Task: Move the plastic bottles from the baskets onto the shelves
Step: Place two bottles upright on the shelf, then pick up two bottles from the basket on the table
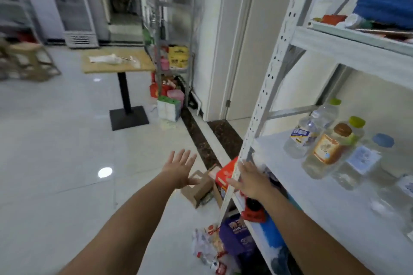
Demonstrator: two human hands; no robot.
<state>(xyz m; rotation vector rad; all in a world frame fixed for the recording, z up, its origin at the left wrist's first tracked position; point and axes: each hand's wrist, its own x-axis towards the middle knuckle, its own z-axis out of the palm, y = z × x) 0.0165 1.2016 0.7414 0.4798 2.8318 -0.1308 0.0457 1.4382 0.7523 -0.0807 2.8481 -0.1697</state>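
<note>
At three o'clock, the white shelf point(301, 196) carries a cluster of upright plastic bottles point(326, 152) with coloured caps. The upper shelf point(348, 49) holds a blue cloth point(384, 4). On the tiled floor point(67, 140), around six o'clock, lie a brown carton point(199, 187) and a purple bag point(237, 236).

I count five plastic bottles point(328, 149) on the white shelf point(290, 185), and perhaps a sixth, blurred at the right edge. Two hands are mine: one left hand point(180, 169), one right hand point(250, 179). One wooden table point(116, 62), one cardboard box point(197, 187), one blue cloth point(384, 6), one fridge point(73, 6).
</note>
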